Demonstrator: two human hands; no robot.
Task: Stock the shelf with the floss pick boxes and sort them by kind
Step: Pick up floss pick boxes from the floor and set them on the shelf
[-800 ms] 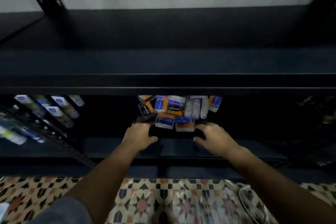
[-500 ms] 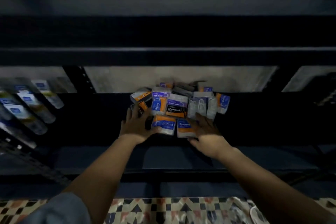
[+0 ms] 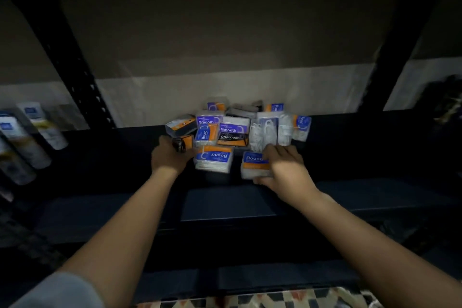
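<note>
Nearest the camera: strip of patterned floor tile at the bottom edge, then dark lower shelf boards. A grey sleeve shows at the lower left.

Both forearms reach forward to the dark shelf that carries the pile of floss pick boxes. The pile is taken as landmark.

Left hand: at the pile's near-left corner, fingers curled round a small black-and-orange box. Grip appears closed on it; label too blurred to read.

Right hand: at the pile's near-right corner, thumb beneath and fingers over a "Round" box, holding it at the near edge of the pile.

Just left of that box, in the pile's front row, a second "Round" box lies with its label upside down. Behind it, mid-pile: a "Smooth Charcoal" box, a "Smooth" box on a blue-and-orange "Round" one, and clear packs showing white picks. More boxes lie heaped at the back, touching one another, unsorted.

Far left of the pile, beyond a black perforated upright, blurred white tubes stand in rows. Behind the pile: pale wall.
</note>
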